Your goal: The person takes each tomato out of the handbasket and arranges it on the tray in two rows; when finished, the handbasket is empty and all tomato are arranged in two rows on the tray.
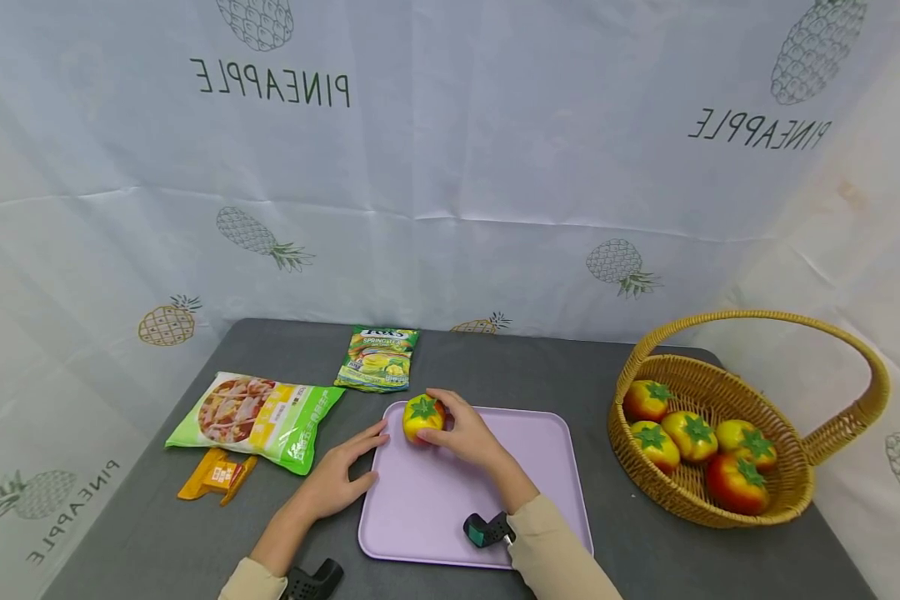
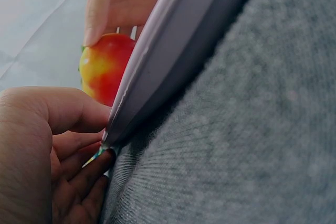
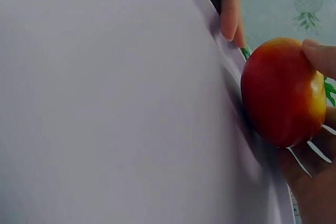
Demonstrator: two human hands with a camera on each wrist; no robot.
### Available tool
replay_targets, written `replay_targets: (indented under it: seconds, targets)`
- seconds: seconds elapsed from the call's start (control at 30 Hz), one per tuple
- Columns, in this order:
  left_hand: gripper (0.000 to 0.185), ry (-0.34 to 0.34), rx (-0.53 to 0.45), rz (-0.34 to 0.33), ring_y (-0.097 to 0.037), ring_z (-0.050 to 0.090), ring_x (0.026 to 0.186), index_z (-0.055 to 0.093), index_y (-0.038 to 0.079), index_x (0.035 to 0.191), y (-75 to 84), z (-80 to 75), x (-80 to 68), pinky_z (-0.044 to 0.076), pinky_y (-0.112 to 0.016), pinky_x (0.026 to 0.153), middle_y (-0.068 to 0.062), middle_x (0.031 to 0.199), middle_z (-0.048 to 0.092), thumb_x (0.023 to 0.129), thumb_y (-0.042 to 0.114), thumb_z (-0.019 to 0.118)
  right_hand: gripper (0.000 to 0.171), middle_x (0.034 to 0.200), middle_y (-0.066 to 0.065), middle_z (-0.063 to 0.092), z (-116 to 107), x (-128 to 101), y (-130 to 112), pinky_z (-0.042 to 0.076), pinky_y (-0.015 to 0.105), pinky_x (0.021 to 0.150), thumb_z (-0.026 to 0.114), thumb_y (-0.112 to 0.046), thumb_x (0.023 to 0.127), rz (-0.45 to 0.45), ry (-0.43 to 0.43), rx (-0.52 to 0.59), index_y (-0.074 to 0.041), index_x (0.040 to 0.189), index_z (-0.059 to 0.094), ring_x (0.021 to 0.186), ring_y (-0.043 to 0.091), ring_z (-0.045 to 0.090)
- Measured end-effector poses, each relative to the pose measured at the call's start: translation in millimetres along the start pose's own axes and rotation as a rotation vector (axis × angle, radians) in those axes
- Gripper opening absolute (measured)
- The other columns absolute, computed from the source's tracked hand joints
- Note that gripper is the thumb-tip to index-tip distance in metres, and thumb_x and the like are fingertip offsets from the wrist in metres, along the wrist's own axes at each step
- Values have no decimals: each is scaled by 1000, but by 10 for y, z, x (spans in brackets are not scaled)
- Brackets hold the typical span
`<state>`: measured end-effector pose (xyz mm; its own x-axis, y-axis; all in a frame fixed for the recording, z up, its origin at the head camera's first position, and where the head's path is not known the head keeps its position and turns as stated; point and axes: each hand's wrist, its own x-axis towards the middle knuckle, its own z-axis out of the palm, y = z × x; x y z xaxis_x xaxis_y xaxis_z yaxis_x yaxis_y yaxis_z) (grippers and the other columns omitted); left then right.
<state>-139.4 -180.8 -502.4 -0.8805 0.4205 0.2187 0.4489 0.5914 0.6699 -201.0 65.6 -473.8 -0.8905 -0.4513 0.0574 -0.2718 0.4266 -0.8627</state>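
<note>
Lilac tray [image 1: 420,508] beneath calyx-up fruit [image 1: 422,413]

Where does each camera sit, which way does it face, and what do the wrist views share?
Head: on the head, facing forward and down over the tray and basket; left grip and right grip show.
Left wrist: on that wrist, facing past the left grip toward the fruit; right grip beyond.
Right wrist: on that wrist, facing across the tray toward the fruit; parts of both grips show.
Wrist views share fruit, tray and both grips.
</note>
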Motion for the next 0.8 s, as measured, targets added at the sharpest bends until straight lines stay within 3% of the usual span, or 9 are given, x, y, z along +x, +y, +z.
replay_targets:
  seconds: [0.8]
  targets:
    - [51, -6, -15, -19, -25, 40, 136, 56, 12, 133, 13, -2, -6, 37, -52, 105, -2, 149, 41, 82, 13, 63, 69, 140, 15, 46, -7, -7, -42, 41, 44, 105, 72, -28, 83, -60, -8, -25, -1, 140, 43, 122, 28, 51]
